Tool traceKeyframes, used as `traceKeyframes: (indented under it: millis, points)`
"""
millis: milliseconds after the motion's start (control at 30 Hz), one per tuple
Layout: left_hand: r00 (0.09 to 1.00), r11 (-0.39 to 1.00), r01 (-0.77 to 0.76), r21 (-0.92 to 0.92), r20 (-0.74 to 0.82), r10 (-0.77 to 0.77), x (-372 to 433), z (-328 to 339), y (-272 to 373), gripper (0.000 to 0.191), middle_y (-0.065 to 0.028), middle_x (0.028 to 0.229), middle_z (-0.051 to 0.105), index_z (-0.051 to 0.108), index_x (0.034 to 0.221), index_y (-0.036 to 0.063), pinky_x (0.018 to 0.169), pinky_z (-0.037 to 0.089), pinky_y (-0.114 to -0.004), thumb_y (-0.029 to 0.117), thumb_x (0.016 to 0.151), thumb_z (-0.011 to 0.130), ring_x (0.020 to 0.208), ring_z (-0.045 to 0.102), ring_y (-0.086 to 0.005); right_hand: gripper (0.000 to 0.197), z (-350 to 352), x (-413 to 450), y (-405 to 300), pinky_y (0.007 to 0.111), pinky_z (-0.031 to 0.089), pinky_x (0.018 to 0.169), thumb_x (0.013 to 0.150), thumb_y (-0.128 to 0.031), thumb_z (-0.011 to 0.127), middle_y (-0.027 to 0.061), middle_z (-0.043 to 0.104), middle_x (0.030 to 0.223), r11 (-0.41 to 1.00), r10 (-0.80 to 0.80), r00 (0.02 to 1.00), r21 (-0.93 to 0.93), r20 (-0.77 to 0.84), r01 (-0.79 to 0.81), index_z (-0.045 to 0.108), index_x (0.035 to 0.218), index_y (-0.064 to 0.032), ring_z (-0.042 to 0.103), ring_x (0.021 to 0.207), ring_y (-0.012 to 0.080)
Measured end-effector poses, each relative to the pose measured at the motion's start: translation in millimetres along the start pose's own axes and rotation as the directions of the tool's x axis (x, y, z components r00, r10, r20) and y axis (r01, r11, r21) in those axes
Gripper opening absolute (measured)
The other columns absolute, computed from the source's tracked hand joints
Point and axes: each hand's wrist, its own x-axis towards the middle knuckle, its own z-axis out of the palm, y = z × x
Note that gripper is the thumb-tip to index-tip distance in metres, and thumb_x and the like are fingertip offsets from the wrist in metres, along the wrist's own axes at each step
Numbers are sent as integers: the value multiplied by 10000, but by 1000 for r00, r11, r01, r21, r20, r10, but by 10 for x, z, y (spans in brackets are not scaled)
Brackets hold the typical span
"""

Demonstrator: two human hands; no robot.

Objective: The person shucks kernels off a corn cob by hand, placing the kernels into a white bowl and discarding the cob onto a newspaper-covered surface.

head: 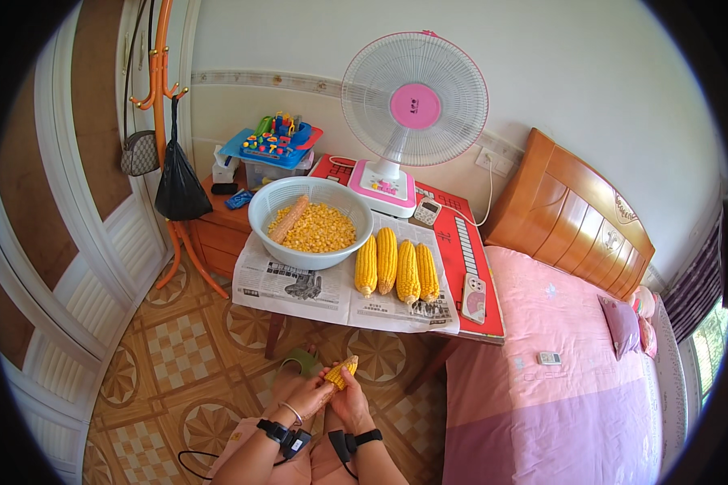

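Over my lap, in front of the table, my left hand (312, 391) and my right hand (350, 401) both grip one partly shelled corn cob (342, 373); yellow kernels show on its upper part. On the newspaper (315, 297) above them stands a light blue plastic basin (306, 262) with a colander insert. It holds loose corn kernels (324, 227) and a bare cob (290, 221) lying at its left side. To the right of the basin, several full yellow corn cobs (387, 260) lie side by side on the newspaper.
A pink and white fan (382, 188) stands at the table's back. Right of the newspaper lie a phone (474, 298) and a small white device (427, 211). A wooden cabinet (218, 242) and orange coat stand (161, 121) are left, a bed (521, 412) right.
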Motion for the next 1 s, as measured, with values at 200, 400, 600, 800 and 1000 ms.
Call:
traceKeyframes:
  millis: [200, 400, 600, 800, 1000]
  points:
    - [825, 805, -262, 532, -310, 473, -69, 105, 73, 297, -110, 771, 602, 522, 871, 18, 609, 494, -328, 271, 798, 660, 685, 604, -227, 289, -46, 36, 20, 447, 436, 934, 947, -246, 488, 162, 559, 1083, 998, -16, 1000, 57, -8, 16, 462, 1163, -57, 538, 1029, 297]
    - [657, 473, -317, 822, -169, 734, -244, 213, 383, 201, -93, 813, 569, 541, 810, 73, 649, 486, -396, 172, 711, 687, 754, 581, -296, 272, -207, 128, 44, 437, 443, 924, 951, -240, 481, 156, 560, 1083, 994, 13, 999, 107, 33, -17, 471, 1148, -52, 540, 1016, 296]
    - [656, 435, -315, 844, -138, 742, -236, 217, 361, 178, -85, 796, 561, 547, 792, 86, 650, 475, -403, 159, 705, 684, 768, 573, -297, 270, -107, 66, 24, 419, 453, 906, 945, -241, 494, 143, 563, 1070, 996, 1, 999, 92, 45, -5, 477, 1137, -53, 549, 987, 275]
    - [655, 418, -284, 863, -144, 742, -205, 201, 320, 152, -79, 777, 556, 541, 787, 91, 621, 474, -407, 168, 733, 660, 723, 580, -298, 267, -61, 51, 27, 409, 454, 902, 940, -239, 505, 136, 566, 1059, 996, -10, 1000, 85, 29, 7, 483, 1127, -49, 549, 981, 263]
    - [658, 412, -267, 871, -148, 738, -235, 201, 375, 131, -85, 777, 561, 544, 774, 90, 587, 477, -404, 171, 752, 645, 702, 585, -301, 269, -95, 59, 25, 403, 455, 904, 943, -244, 501, 138, 572, 1067, 998, -13, 1000, 56, 25, 11, 488, 1131, -52, 552, 1004, 262]
